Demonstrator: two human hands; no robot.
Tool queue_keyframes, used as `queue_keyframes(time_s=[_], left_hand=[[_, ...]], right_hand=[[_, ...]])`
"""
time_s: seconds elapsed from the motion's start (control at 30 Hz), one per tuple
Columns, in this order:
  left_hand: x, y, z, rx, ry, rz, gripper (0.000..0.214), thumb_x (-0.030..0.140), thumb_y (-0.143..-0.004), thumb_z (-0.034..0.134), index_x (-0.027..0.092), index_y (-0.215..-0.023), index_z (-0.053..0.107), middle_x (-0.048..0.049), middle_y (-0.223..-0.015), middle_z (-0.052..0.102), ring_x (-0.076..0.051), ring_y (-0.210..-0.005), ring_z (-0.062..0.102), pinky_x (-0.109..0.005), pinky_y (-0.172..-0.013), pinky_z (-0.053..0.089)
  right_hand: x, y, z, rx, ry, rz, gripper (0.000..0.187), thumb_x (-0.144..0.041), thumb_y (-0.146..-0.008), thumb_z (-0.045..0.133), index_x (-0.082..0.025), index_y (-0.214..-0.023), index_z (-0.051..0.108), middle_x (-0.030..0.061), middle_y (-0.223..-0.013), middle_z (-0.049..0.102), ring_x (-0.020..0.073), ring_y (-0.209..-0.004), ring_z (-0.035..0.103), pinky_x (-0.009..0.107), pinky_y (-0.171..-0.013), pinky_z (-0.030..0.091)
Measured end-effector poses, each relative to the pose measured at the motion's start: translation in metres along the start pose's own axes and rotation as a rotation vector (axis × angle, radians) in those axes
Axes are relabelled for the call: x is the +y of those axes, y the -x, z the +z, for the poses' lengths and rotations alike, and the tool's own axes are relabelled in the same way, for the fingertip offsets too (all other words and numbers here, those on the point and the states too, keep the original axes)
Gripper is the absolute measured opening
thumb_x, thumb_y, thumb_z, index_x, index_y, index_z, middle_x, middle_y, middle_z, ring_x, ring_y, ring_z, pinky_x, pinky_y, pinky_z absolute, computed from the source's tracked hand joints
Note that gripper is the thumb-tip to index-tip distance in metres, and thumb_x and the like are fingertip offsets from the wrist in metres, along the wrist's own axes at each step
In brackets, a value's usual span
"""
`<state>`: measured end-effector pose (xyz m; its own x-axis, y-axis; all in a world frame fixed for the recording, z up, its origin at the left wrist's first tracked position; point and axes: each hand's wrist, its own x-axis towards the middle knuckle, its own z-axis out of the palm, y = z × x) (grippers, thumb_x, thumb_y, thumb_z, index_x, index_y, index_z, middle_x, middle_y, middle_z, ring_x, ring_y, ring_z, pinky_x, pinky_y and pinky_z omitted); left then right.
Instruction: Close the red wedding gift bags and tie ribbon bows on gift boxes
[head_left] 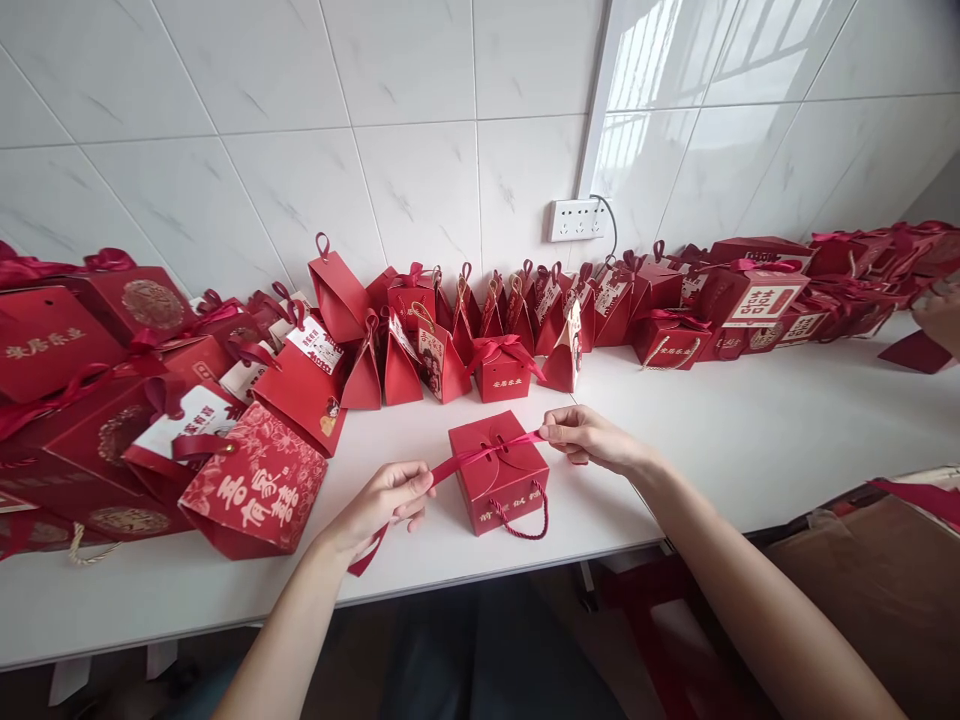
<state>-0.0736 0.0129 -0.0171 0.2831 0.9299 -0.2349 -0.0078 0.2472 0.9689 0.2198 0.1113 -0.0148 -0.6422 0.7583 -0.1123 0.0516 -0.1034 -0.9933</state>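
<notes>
A red gift box (501, 485) with gold lettering and a twisted rope handle (521, 530) stands on the white table (600, 500) in front of me. Across its closed top runs a red ribbon (474, 456), crossed or knotted near the middle slots. My left hand (390, 503), left of the box, pinches one end of the ribbon between thumb and finger, and a loose tail hangs below it. On the other side my right hand (589, 438) pinches the opposite end. The ribbon looks taut between both hands.
Several finished-looking red boxes (501, 370) line the wall behind. A pile of larger red boxes (255, 480) lies at the left, more boxes (757, 295) at the right. A power socket (581, 220) is on the tiled wall. Another person's hand (937, 315) shows at the right edge.
</notes>
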Motion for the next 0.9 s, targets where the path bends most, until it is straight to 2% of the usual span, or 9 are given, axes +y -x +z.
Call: queue_keyframes(time_s=[0.2,0.3,0.4,0.47,0.53,0.6,0.67,0.77,0.9], left_hand=[[-0.003,-0.001,-0.001,-0.004,-0.054,-0.015,0.042,0.056,-0.071,0.07,0.018,-0.064,0.054,0.0106,-0.042,0.024,-0.006,-0.042,0.022,-0.023,-0.049,0.036],[-0.003,-0.002,0.002,0.036,-0.107,-0.001,0.042,0.054,-0.073,0.068,0.017,-0.061,0.053,0.0065,-0.045,0.037,-0.009,-0.046,0.038,-0.025,-0.055,0.037],[0.0,0.001,0.003,0.058,-0.159,0.017,0.038,0.049,-0.075,0.067,0.016,-0.061,0.054,0.0013,-0.059,0.053,-0.012,-0.059,0.05,-0.026,-0.063,0.039],[0.004,0.005,0.005,0.054,-0.179,0.017,0.031,0.046,-0.077,0.066,0.017,-0.069,0.059,0.0001,-0.067,0.057,-0.013,-0.064,0.053,-0.027,-0.067,0.041],[0.011,0.01,0.008,0.088,-0.221,0.021,0.026,0.042,-0.077,0.065,0.018,-0.087,0.063,-0.002,-0.081,0.061,-0.016,-0.077,0.057,-0.028,-0.075,0.044],[0.019,0.013,0.014,0.149,-0.281,0.043,0.034,0.04,-0.077,0.065,0.02,-0.105,0.061,-0.0047,-0.098,0.063,-0.02,-0.095,0.058,-0.03,-0.085,0.044],[0.026,0.015,0.02,0.175,-0.337,0.076,0.041,0.04,-0.076,0.065,0.02,-0.111,0.057,-0.0064,-0.105,0.061,-0.022,-0.105,0.056,-0.032,-0.092,0.043],[0.031,0.015,0.029,0.14,-0.397,0.103,0.043,0.042,-0.076,0.064,0.02,-0.111,0.052,-0.0056,-0.1,0.06,-0.021,-0.097,0.058,-0.033,-0.089,0.044],[0.028,0.012,0.033,0.226,-0.551,0.129,0.041,0.038,-0.077,0.064,0.023,-0.111,0.047,-0.0025,-0.098,0.056,-0.019,-0.09,0.058,-0.033,-0.084,0.044]], right_hand=[[0.006,0.004,0.003,-0.032,-0.024,0.031,0.052,-0.051,-0.068,0.077,-0.018,-0.059,0.038,-0.0095,-0.054,0.028,0.0023,-0.045,0.016,0.022,-0.043,0.008],[0.005,0.006,0.007,-0.049,-0.028,0.053,0.052,-0.054,-0.068,0.076,-0.018,-0.06,0.039,-0.0091,-0.054,0.029,0.0026,-0.045,0.018,0.021,-0.043,0.008],[0.002,0.012,0.009,-0.067,-0.011,0.067,0.047,-0.054,-0.069,0.076,-0.017,-0.064,0.046,-0.0074,-0.055,0.035,0.0037,-0.046,0.024,0.02,-0.043,0.009],[-0.003,0.016,0.01,-0.081,0.003,0.073,0.045,-0.055,-0.072,0.073,-0.017,-0.068,0.049,-0.0062,-0.055,0.039,0.0043,-0.047,0.027,0.019,-0.041,0.011],[-0.008,0.019,0.011,-0.08,0.032,0.064,0.045,-0.058,-0.077,0.067,-0.017,-0.069,0.05,-0.0053,-0.055,0.042,0.0048,-0.045,0.03,0.019,-0.04,0.015],[-0.014,0.021,0.012,-0.058,0.091,0.049,0.046,-0.06,-0.08,0.062,-0.017,-0.069,0.051,-0.0034,-0.054,0.048,0.0057,-0.043,0.035,0.02,-0.039,0.023],[-0.02,0.022,0.013,-0.028,0.149,0.039,0.045,-0.06,-0.08,0.062,-0.017,-0.07,0.053,-0.0002,-0.059,0.056,0.0071,-0.043,0.042,0.022,-0.04,0.032],[-0.032,0.022,0.016,-0.022,0.197,-0.014,0.04,-0.054,-0.079,0.065,-0.016,-0.071,0.056,0.0029,-0.069,0.061,0.0105,-0.053,0.052,0.023,-0.047,0.039],[-0.049,0.025,0.021,-0.104,0.301,-0.118,0.035,-0.046,-0.084,0.06,-0.015,-0.069,0.059,0.0019,-0.069,0.055,0.0118,-0.061,0.048,0.026,-0.055,0.04]])
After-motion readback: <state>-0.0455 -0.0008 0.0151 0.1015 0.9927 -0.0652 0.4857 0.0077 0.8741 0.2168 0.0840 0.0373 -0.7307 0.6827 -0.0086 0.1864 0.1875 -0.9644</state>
